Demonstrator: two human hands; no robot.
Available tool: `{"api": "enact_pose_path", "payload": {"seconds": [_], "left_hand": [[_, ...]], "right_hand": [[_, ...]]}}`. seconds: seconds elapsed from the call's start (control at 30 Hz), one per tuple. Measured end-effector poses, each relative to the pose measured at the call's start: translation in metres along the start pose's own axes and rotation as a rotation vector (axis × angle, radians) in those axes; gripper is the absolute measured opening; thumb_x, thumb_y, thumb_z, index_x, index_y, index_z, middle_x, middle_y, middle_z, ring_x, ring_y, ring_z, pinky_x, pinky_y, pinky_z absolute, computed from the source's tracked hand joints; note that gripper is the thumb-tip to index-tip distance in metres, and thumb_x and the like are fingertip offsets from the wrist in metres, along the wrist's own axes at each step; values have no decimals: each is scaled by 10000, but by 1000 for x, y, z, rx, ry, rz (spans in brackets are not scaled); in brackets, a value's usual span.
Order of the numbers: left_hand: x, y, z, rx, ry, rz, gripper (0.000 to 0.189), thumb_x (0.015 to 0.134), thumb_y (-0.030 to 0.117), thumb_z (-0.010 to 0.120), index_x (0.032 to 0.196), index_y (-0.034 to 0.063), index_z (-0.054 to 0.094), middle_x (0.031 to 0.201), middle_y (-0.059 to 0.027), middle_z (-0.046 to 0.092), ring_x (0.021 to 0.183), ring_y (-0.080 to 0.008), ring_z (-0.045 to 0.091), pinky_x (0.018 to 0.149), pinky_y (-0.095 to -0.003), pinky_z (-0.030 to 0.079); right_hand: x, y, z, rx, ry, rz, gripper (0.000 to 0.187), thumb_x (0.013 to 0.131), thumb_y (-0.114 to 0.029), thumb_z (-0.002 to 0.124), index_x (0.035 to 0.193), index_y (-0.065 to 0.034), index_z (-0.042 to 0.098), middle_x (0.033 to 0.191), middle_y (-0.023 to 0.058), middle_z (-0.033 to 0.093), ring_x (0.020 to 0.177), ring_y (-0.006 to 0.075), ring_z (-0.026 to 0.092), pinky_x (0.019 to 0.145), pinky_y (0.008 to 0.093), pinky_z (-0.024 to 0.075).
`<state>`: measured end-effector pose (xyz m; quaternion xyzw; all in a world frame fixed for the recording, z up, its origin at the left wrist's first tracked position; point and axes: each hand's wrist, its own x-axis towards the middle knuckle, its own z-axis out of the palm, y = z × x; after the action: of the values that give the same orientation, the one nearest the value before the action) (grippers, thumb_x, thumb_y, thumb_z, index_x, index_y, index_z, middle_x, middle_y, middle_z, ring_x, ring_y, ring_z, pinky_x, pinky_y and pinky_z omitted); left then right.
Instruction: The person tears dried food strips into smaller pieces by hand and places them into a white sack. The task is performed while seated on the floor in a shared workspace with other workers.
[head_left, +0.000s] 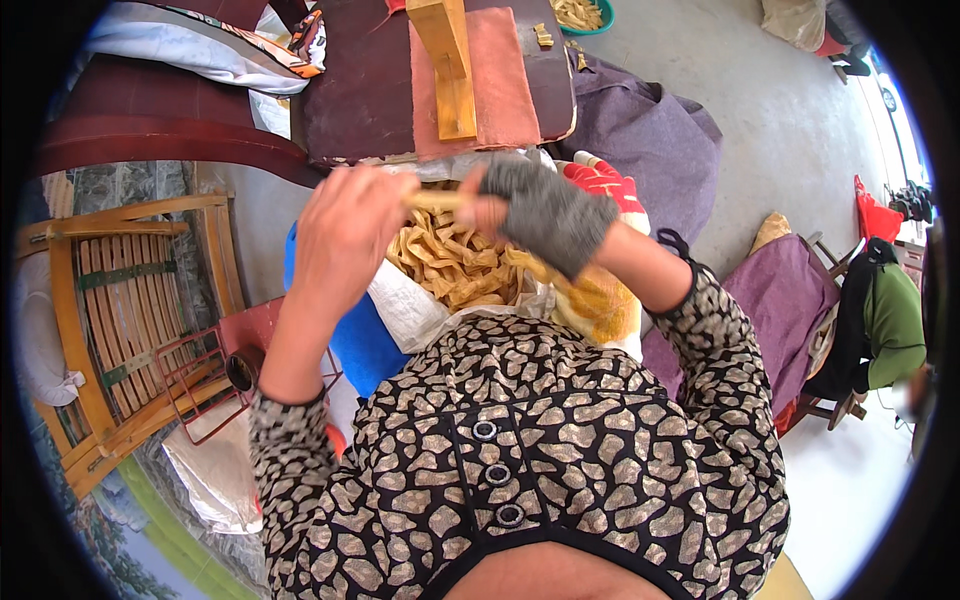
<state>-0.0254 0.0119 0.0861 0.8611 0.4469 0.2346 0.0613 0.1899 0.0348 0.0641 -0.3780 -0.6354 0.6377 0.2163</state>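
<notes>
My left hand (349, 225) is bare and holds one end of a pale yellow strip (435, 199), blurred by motion. The strip's other end is in my right hand (517, 206), which wears a grey fingerless glove. Below both hands a white sack (409, 307) in front of my lap holds a heap of tan, crinkled strips (457, 262); their material cannot be told. Just beyond the sack, a wooden stand (454, 82) rests on a salmon-coloured cloth (510, 90) on a dark red seat or tabletop (352, 97).
A teal bowl (600, 26) of similar strips is at the back. Purple cloth (660, 142) drapes at the right of the dark red surface. A folding wooden slatted chair (127, 315) and a red wire rack (195, 375) stand at left. Another person in green (896, 322) sits far right.
</notes>
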Motion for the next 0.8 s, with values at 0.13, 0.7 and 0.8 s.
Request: {"api": "enact_pose_path", "payload": {"seconds": [0.13, 0.7, 0.8], "left_hand": [[24, -29, 56, -396, 144, -281, 150, 827, 77, 562, 966, 22, 569, 784, -57, 557, 706, -189, 542, 627, -267, 424], [81, -77, 112, -981, 31, -696, 174, 845, 168, 551, 900, 19, 622, 700, 26, 552, 612, -45, 462, 568, -188, 379], [68, -79, 118, -678, -1, -688, 181, 825, 168, 561, 863, 2, 623, 682, 19, 548, 614, -71, 483, 573, -207, 392]], "right_hand": [[33, 7, -19, -31, 266, 204, 338, 797, -346, 624, 844, -11, 611, 592, 58, 558, 500, 118, 538, 461, 256, 432], [123, 96, -62, -898, 513, -96, 375, 816, -391, 525, 802, -25, 601, 718, 170, 577, 762, 303, 592, 695, 390, 458], [120, 92, -52, -1016, 400, 145, 259, 841, -317, 488, 934, -112, 615, 789, 164, 578, 817, 311, 587, 725, 391, 467]]}}
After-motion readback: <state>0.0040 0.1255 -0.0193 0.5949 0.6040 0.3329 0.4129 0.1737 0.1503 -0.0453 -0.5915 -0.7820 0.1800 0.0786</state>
